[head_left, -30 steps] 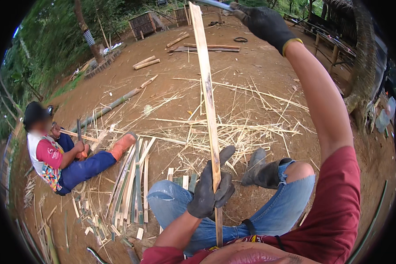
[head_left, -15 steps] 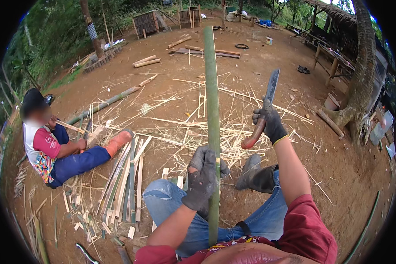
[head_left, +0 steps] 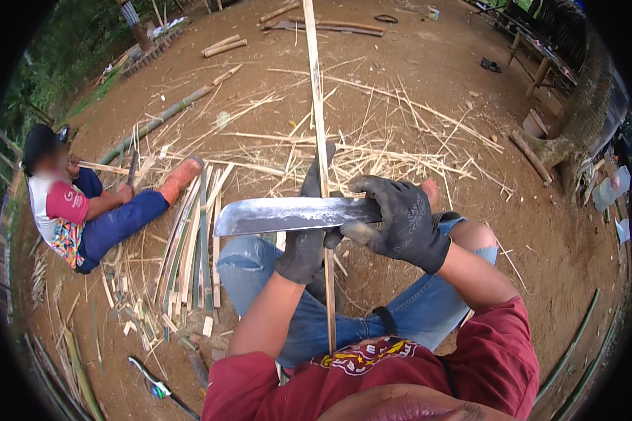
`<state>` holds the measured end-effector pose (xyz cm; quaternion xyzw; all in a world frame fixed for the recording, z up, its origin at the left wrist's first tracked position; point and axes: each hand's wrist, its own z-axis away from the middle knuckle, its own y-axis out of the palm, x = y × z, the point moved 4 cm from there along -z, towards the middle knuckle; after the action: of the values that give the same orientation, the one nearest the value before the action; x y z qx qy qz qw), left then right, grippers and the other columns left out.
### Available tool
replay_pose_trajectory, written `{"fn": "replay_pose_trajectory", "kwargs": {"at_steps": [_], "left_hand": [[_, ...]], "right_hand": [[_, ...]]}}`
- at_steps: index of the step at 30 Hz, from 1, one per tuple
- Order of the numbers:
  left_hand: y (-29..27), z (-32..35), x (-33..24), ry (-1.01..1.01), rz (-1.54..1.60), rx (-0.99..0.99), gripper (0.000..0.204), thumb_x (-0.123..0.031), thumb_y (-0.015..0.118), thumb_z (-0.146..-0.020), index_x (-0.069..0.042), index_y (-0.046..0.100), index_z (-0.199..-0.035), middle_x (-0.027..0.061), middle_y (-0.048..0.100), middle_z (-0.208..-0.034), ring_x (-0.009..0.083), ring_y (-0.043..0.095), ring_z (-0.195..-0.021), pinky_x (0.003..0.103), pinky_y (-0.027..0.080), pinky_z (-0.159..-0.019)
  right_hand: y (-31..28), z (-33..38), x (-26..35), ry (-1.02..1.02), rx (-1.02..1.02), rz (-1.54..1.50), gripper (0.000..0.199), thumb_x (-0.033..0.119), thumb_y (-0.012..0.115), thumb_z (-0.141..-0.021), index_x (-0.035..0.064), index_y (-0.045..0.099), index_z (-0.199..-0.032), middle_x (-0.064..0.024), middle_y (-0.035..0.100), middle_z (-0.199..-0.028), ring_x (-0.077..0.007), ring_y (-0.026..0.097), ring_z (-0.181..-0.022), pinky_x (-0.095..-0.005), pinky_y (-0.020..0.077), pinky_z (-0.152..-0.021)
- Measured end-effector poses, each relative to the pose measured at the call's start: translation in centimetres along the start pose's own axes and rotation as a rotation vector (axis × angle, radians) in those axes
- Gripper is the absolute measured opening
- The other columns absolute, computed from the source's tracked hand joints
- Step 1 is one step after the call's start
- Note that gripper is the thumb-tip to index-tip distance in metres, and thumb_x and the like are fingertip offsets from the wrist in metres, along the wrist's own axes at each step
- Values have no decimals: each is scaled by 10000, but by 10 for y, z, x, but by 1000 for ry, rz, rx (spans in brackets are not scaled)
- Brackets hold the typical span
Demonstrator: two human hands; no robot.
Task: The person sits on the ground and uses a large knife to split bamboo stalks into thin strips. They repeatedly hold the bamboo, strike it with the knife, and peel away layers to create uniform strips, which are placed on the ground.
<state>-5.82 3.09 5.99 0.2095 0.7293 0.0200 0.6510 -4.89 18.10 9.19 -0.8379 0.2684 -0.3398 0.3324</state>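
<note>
A long bamboo slat (head_left: 314, 77) stands on end before me, its narrow pale edge turned up toward me and its lower end at my lap. My left hand (head_left: 302, 252), in a dark work glove, is closed around it near the middle. Across the slat lies the broad steel blade of a machete (head_left: 274, 214), its tip pointing left. My right hand (head_left: 409, 228), gloved too, grips the machete at the base of the blade. The reddish handle end shows just beyond that hand. The blade hides part of my left hand.
At the left a person (head_left: 105, 217) sits on the ground with a blade and a strip. Between us lies a bundle of split bamboo slats (head_left: 189, 245). Pale shavings (head_left: 372, 158) litter the dirt ahead. A bamboo pole (head_left: 161, 119) and a tree trunk (head_left: 583, 133) stand farther off.
The slat has turned from its broad green face to its narrow edge. My right hand has brought the machete down and left, from upright at the right to lying across the slat.
</note>
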Motion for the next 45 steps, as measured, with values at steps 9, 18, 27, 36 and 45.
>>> {"fn": "replay_pose_trajectory", "kwargs": {"at_steps": [9,18,27,36,45], "left_hand": [[-19,2,35,-83,120,106,560,-405,511,-999,-70,366,-1424,-19,540,-708,38,434,-503,196,331,-426],[-12,-5,23,-27,441,219,591,-545,509,-979,-101,439,-1362,-72,382,-566,25,321,-386,182,258,-344],[9,11,14,-218,339,272,688,-598,304,-1023,-210,171,-1575,-70,298,-528,40,253,-366,194,239,-335],[18,5,13,-171,325,281,736,-630,338,-1002,-167,221,-1561,-73,308,-540,37,273,-384,193,254,-351],[-14,-6,24,-211,177,38,647,-535,381,-1032,-132,298,-1531,-55,395,-581,42,386,-470,209,333,-414]], "right_hand": [[8,-8,4,-250,-14,223,652,607,714,-743,61,620,-1087,-80,645,-881,-230,632,-714,-381,470,-644],[-13,-36,9,-368,-72,331,621,619,685,-768,70,634,-1054,-49,617,-819,-220,617,-692,-373,474,-641],[-68,-104,-37,-180,-231,394,447,443,760,-834,83,564,-1013,-112,700,-773,-275,710,-671,-349,531,-581],[-169,-203,-139,137,-547,796,455,512,538,-979,60,558,-931,-88,579,-621,-223,581,-524,-364,456,-507],[-60,-61,-44,22,-367,-252,254,259,649,-961,23,563,-1000,-86,651,-737,-132,623,-609,-287,468,-519]]}}
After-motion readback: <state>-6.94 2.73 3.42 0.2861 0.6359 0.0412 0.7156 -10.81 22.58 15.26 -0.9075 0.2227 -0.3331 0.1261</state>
